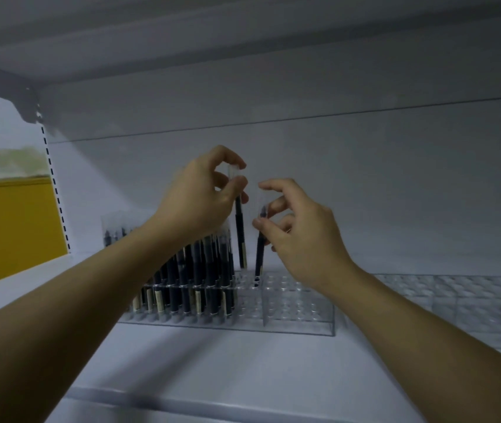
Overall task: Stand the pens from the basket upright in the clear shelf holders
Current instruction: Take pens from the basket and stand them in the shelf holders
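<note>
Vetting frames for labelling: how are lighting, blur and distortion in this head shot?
Head view: dim, bluish light under the upper shelf; soft throughout, holes of the clear holder barely resolved, the second holder at right smeared; wide-angle bends the back-panel seam; left hand and right hand with their pens are readable; no harsh glare.

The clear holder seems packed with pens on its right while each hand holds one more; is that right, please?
No: the head view shows the clear holder packed with pens on its left; the left hand and right hand each hold one more.
</note>
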Motion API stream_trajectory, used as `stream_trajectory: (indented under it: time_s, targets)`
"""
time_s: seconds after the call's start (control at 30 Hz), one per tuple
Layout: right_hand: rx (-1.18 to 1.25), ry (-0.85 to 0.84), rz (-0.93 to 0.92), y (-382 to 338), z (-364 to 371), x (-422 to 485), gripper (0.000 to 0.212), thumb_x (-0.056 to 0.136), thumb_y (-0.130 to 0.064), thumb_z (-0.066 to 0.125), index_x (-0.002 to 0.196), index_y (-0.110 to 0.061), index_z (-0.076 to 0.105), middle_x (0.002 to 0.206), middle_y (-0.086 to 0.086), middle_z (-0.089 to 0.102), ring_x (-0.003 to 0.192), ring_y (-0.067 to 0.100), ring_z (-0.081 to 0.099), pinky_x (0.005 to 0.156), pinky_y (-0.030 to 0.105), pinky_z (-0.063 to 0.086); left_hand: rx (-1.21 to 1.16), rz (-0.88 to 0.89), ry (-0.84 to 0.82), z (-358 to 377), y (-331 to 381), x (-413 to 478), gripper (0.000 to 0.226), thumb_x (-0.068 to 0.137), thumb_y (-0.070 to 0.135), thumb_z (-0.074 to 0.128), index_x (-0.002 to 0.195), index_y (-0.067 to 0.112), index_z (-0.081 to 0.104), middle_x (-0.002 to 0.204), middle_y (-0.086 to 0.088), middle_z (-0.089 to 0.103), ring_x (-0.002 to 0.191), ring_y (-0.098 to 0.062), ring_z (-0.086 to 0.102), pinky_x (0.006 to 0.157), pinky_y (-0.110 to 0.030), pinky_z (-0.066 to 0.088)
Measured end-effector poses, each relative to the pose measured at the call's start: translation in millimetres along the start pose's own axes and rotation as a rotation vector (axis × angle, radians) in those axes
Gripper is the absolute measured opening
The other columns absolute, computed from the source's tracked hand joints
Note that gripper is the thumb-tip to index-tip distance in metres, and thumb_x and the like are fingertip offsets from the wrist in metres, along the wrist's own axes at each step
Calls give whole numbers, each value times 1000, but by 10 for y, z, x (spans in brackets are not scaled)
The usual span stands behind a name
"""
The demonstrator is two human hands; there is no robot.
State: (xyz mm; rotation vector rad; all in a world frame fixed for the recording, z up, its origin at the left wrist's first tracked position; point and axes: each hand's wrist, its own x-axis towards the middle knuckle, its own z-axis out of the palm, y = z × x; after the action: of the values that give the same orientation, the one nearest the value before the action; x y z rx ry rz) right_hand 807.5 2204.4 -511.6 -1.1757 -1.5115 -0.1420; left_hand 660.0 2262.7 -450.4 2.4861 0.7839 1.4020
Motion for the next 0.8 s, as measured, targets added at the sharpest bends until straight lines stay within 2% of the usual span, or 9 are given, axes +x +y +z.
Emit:
stream_trajectory:
  time_s: [0.03, 0.1, 0.27, 0.4, 0.5, 0.57, 0.67, 0.73, 0.8]
  targets:
    - [-16, -9, -3, 2, 1, 2, 41, 89, -25, 68, 122, -41, 50, 89, -18, 57, 65, 3, 64, 68, 28, 59, -9, 11, -6, -14, -4, -5, 18, 97, 30, 54, 115, 28, 51, 80, 13, 70, 36, 3, 49, 35, -8, 33]
    - [-48, -26, -17, -5, -11, 8, 39, 88, -26, 69, 120, -42, 52, 91, -19, 59, 65, 2, 63, 68, 24, 56, 8, 48, -20, -41, 1, -14, 18, 97, 28, 54, 115, 26, 51, 82, 11, 71, 31, 4, 44, 34, -8, 31]
    - [-99, -93, -27, -40, -43, 2, 30, 89, -24, 68, 117, -32, 62, 92, -16, 64, 68, 4, 65, 74, 35, 58, 82, 48, -27, -69, 1, 0, 18, 96, 32, 54, 113, 29, 51, 86, 13, 71, 47, 5, 56, 47, -16, 40]
    - [-130, -99, -40, -52, -84, -12, 32, 88, -24, 69, 119, -31, 62, 91, -17, 64, 69, 3, 65, 75, 32, 58, 78, 46, -30, -67, -6, -3, 17, 96, 33, 54, 112, 30, 50, 84, 15, 70, 57, 4, 61, 48, -16, 43]
    - [-146, -89, -64, -63, -94, -19, 30, 88, -26, 69, 118, -31, 63, 87, -21, 61, 68, 1, 64, 72, 26, 57, 37, 26, -16, -69, -31, -19, 15, 95, 32, 56, 108, 31, 50, 83, 16, 69, 55, 11, 58, 42, -7, 37]
    - [-154, -87, -76, -67, -94, -25, 29, 89, -28, 68, 118, -31, 63, 85, -23, 60, 69, 0, 63, 70, 22, 55, 35, 16, -31, -52, -46, -41, 14, 94, 31, 58, 106, 30, 50, 77, 18, 67, 57, 10, 60, 43, -6, 39]
    - [-171, -94, -92, -66, -84, -44, 32, 90, -32, 65, 121, -33, 60, 85, -22, 60, 67, 0, 63, 68, 21, 54, 114, 11, -107, -24, -41, -33, 7, 95, 34, 56, 100, 30, 52, 71, 20, 60, 67, 3, 63, 53, -14, 49]
    - [-162, -80, -70, -56, -85, -51, 37, 90, -33, 64, 127, -34, 55, 84, -22, 59, 67, 0, 62, 67, 22, 54, 133, -5, -161, -25, -24, -3, 6, 96, 34, 54, 95, 28, 56, 77, 17, 63, 77, -6, 66, 67, -21, 53]
    - [-147, -46, -51, -39, -99, -52, 43, 91, -31, 64, 131, -34, 50, 82, -22, 58, 66, 1, 61, 66, 25, 55, 142, -5, -186, -38, -13, 20, 12, 96, 34, 55, 96, 25, 63, 87, 12, 68, 85, -8, 66, 73, -22, 51]
